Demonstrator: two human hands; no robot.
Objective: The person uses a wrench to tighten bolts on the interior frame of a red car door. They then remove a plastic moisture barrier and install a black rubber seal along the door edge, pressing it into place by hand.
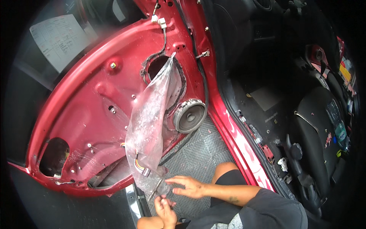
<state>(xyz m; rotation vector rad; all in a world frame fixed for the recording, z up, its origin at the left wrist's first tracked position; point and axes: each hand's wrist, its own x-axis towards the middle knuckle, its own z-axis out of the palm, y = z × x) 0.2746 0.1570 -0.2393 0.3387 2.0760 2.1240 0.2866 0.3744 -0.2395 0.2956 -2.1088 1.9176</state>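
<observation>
A crumpled translucent plastic sheet [146,122] hangs down the red door's bare inner panel [87,114], narrowing toward the upper speaker-side opening. A bundle of coloured wires [142,168] with a dark connector shows near its lower part. My right hand [190,187] reaches to the sheet's lower end, fingers extended and apart, beside a thin dark strip [156,189]. Below that, my left hand [165,210] has its fingers curled around something small and dark that I cannot make out. A round speaker [190,116] sits on the door, right of the sheet.
The red door sill [238,147] runs along the right, beside the dark car interior [267,95] with a seat and water bottle [339,129]. Grey grid flooring [204,149] lies below the door. A printed paper [57,38] rests beyond the door at upper left.
</observation>
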